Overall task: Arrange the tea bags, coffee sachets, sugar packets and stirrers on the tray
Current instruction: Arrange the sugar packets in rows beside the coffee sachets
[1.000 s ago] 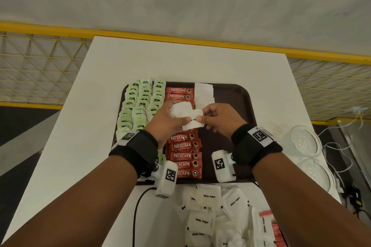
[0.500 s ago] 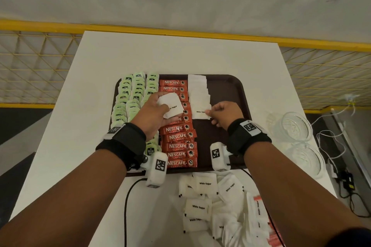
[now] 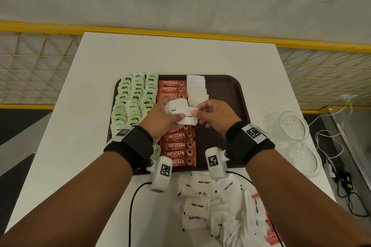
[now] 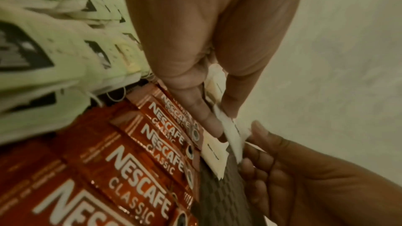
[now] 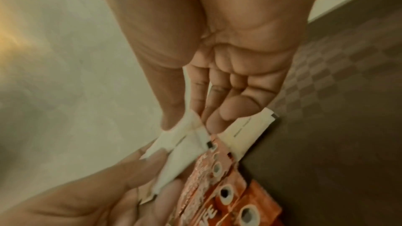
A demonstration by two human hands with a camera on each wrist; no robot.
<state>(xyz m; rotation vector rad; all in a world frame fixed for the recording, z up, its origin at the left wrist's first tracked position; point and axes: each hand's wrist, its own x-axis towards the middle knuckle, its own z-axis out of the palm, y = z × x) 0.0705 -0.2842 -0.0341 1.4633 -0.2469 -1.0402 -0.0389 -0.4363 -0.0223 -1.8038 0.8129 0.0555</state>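
Left hand [image 3: 160, 115] gripped a small stack of white sugar packets [image 3: 177, 107] above the Nescafé sachet column [image 3: 178, 147], apparently as a supply. Right hand [image 3: 215, 115] pinched one packet [image 3: 189, 119] off that stack, probably to extend the sugar row [image 3: 197, 90] on the brown tray [image 3: 230, 94].

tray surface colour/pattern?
Dark brown tray with a fine woven-check texture, clearest in the right wrist view.

White table [image 3: 176, 56] carries brown tray [image 3: 230, 94], loose sugar packets [image 3: 197, 205], glass bowls [image 3: 292, 125].
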